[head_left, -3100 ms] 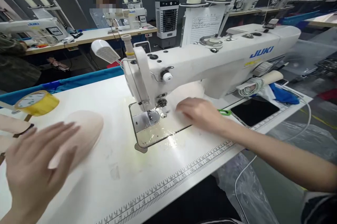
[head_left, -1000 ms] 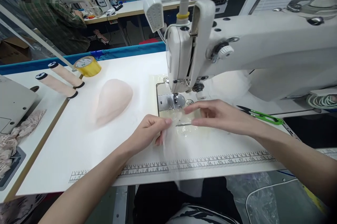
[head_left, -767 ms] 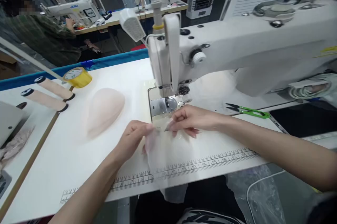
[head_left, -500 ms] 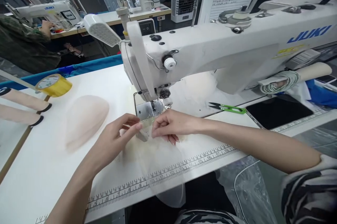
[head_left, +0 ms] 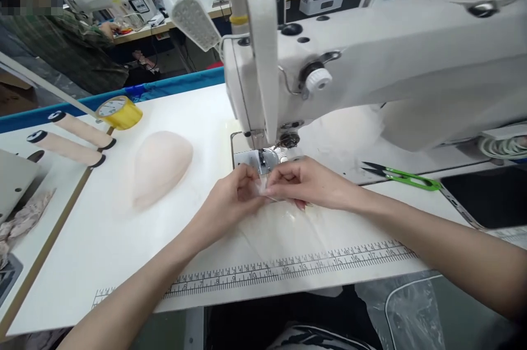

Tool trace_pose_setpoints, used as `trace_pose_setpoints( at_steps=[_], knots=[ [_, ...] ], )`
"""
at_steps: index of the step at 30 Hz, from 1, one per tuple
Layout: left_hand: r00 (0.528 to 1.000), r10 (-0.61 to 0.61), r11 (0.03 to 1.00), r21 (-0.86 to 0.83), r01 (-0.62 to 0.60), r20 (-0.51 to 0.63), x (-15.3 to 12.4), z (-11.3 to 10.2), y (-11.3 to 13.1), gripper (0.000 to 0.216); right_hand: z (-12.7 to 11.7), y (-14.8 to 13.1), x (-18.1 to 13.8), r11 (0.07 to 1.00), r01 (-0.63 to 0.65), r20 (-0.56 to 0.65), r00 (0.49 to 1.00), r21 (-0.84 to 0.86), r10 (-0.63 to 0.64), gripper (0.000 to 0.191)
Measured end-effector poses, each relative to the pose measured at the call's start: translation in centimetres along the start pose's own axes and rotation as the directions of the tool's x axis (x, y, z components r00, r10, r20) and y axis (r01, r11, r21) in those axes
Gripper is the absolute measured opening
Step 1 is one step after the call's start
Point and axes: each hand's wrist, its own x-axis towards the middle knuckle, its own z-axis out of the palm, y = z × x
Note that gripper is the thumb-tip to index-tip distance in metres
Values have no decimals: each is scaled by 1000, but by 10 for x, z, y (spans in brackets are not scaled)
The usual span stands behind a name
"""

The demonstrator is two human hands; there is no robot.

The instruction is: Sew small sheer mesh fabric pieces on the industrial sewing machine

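Note:
Just in front of the needle of a white sewing machine (head_left: 263, 158), both hands meet at a sheer, pale piece of fabric (head_left: 284, 224). My left hand (head_left: 234, 193) pinches its edge from the left. From the right, my right hand (head_left: 298, 182) pinches the same edge, thumb against curled fingers. The fabric spreads over the white table below the hands and is nearly see-through, so its outline is hard to make out. A pale pink, rounded fabric cup (head_left: 162, 169) lies to the left of my left hand.
Green thread snips (head_left: 401, 176) and a dark phone (head_left: 486, 196) lie on the right. Yellow tape (head_left: 120, 112) and two thread cones (head_left: 68, 147) are at the left. A printed ruler (head_left: 288, 267) follows the front edge. A person (head_left: 69, 48) sits at another machine.
My left hand has moved in towards the right hand and closed on the fabric edge. The view has shifted, bringing the needle area closer.

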Motion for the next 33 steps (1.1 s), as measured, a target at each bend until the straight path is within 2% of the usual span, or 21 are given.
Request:
trace_pose_setpoints(
  at_steps=[4, 7, 13, 17, 22, 33],
  knots=[
    [1000, -16, 999, -33, 16, 6, -3, 0, -9, 15, 3, 4, -1, 998, -9, -74, 997, -66, 4, 22],
    [1000, -4, 1000, 15, 4, -7, -4, -1, -12, 15, 6, 5, -2, 992, 15, -135, 990, -127, -32, 23],
    [978, 172, 973, 174, -149, -121, -7, 4, -16, 13, 12, 7, -3, 907, 194, -201, 938, -374, -283, 18],
    [960, 221, 962, 203, -185, -173, -10, 8, -21, 15, 15, 11, -4, 837, 250, -222, 891, -488, -395, 14],
    [949, 242, 955, 223, -196, -204, -11, 10, -23, 17, 16, 14, -5, 837, 265, -210, 891, -478, -402, 13],
    [956, 211, 963, 211, -168, -202, -11, 12, -21, 18, 15, 14, -5, 841, 281, -180, 899, -462, -399, 7]
  ],
)
